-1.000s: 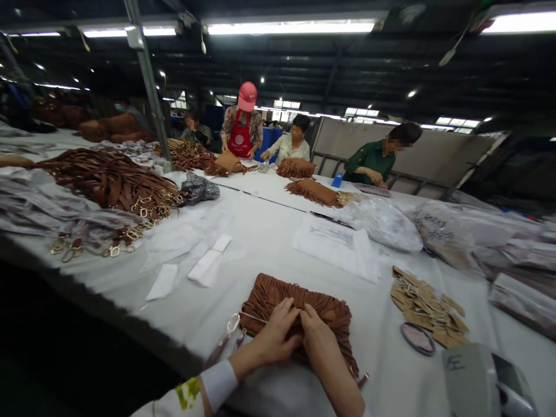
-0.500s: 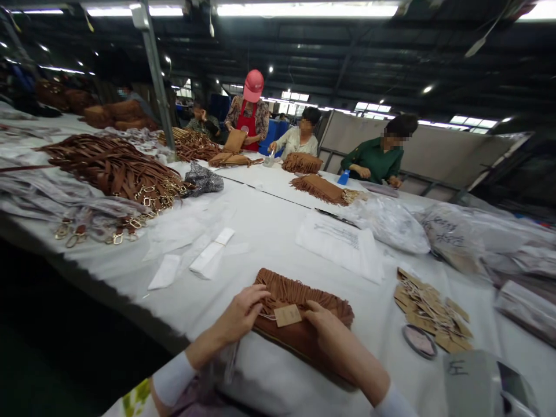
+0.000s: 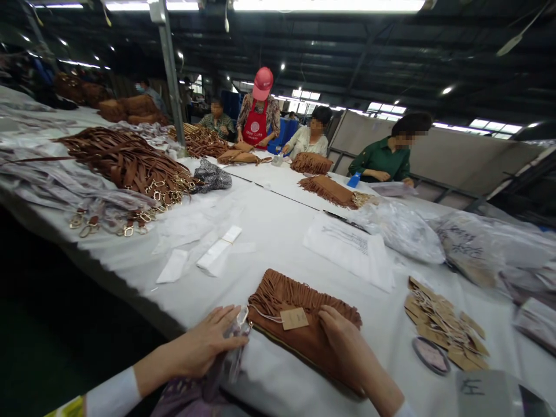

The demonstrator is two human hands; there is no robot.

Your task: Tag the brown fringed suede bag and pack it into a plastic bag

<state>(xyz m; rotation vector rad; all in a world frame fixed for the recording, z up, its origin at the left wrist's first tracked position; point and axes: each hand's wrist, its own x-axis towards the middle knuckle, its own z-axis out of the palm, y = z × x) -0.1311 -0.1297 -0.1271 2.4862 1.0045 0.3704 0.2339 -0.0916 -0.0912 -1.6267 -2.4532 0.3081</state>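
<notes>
fringed brown bag lies flat on the white surface close to the near edge, its fringe side turned away from the person and a small tan tag on a string resting on its face. right hand lies palm down on the bag's near right part, fingers spread slightly and pressed flat on the suede, clamped on nothing. left hand sits just left of the bag at the surface's edge, its fingers curled loosely over a clear plastic wrap that covers the bag's metal hardware; whether they pinch it firmly i cannot tell. beyond the bag lie white paper strips and a printed sheet. to the right sits a heap of tan tags with a round dish just beside it. further right are clear plastic bags. on the far left a pile of brown straps with gold buckles spreads over the surface. across the surface, well apart, other people work with more fringed bags, one in a pink cap and red apron.
</notes>
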